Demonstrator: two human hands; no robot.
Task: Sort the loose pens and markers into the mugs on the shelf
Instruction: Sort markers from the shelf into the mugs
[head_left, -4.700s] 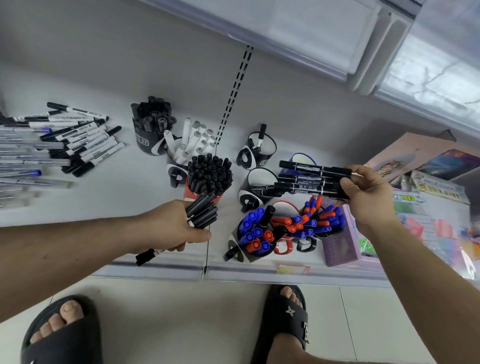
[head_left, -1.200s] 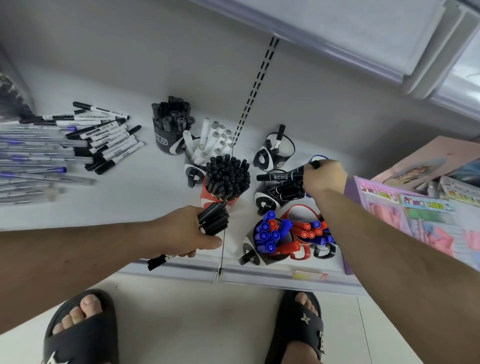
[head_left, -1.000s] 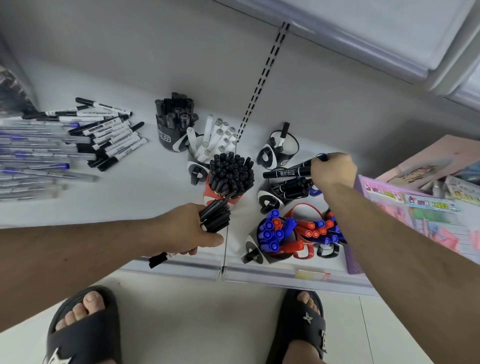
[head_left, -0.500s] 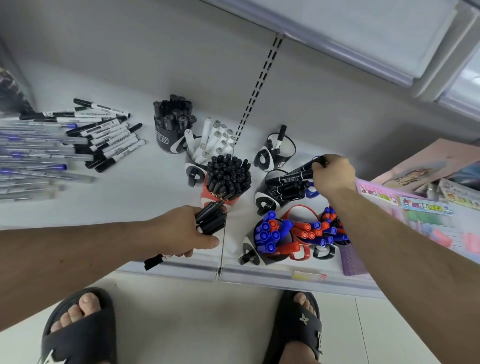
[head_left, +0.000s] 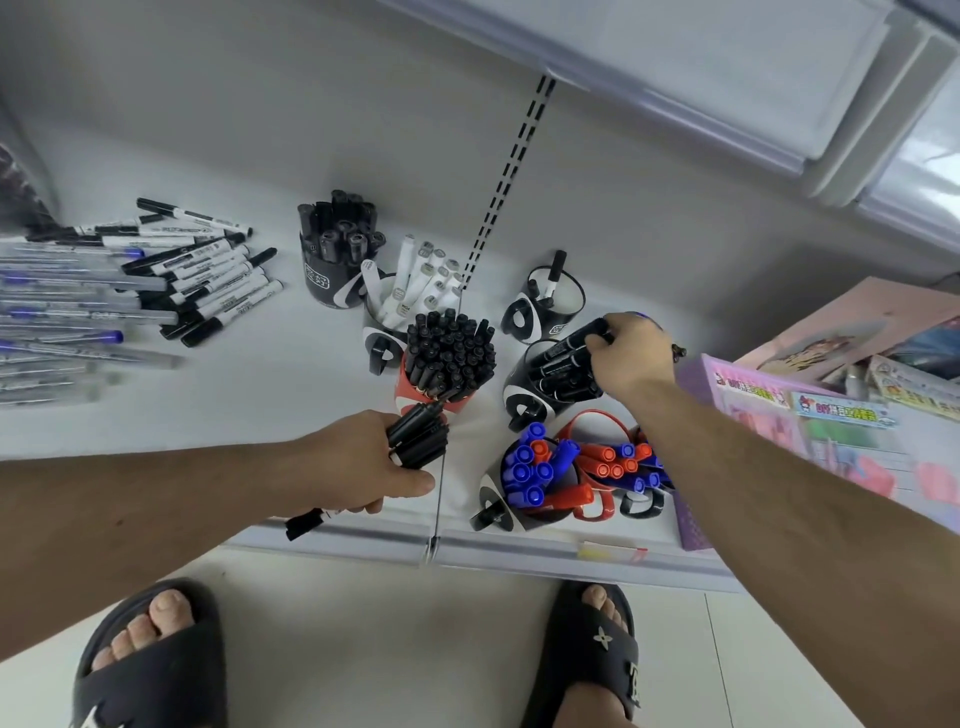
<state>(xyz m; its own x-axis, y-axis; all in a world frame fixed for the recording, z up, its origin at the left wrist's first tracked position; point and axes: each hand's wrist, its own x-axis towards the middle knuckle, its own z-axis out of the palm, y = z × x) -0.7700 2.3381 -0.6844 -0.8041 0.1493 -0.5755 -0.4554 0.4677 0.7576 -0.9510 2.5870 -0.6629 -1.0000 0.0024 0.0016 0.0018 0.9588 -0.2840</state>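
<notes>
Head view looks steeply down, seemingly close, onto shelf (head_left: 270, 384)

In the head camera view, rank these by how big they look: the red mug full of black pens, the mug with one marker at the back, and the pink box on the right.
1. pink box, partly cut off
2. red mug with its pens
3. one-marker mug, though it stands farther back, so the two mugs' true sizes may match.
</notes>
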